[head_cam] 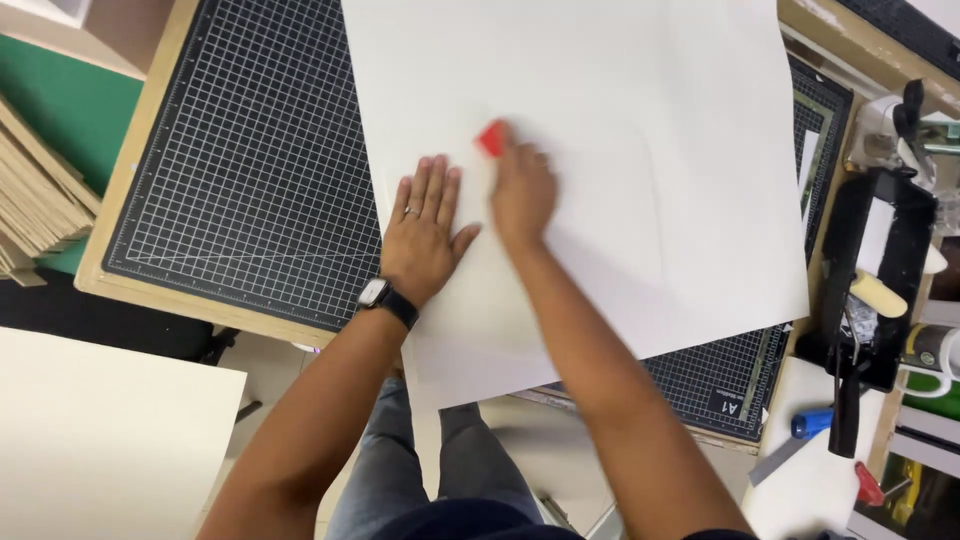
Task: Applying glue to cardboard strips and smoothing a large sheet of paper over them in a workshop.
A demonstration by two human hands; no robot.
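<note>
A large white sheet (pixel 620 120) lies across a black gridded cutting mat (pixel 250 170) on a wooden table. My left hand (pixel 425 225) rests flat on the sheet near its left edge, fingers spread, with a ring and a black wristwatch. Just to its right, my right hand (pixel 520 195) is closed around a small red tool (pixel 491 138) and presses it onto the sheet. The tool and right hand are blurred.
A black tray (pixel 900 240) with a paint roller (pixel 878 293) sits at the right, with a blue-handled tool (pixel 812 422) and a mug (pixel 930 350) near it. Stacked boards (pixel 35 200) lie at the left. A cream board (pixel 100 440) is at the lower left.
</note>
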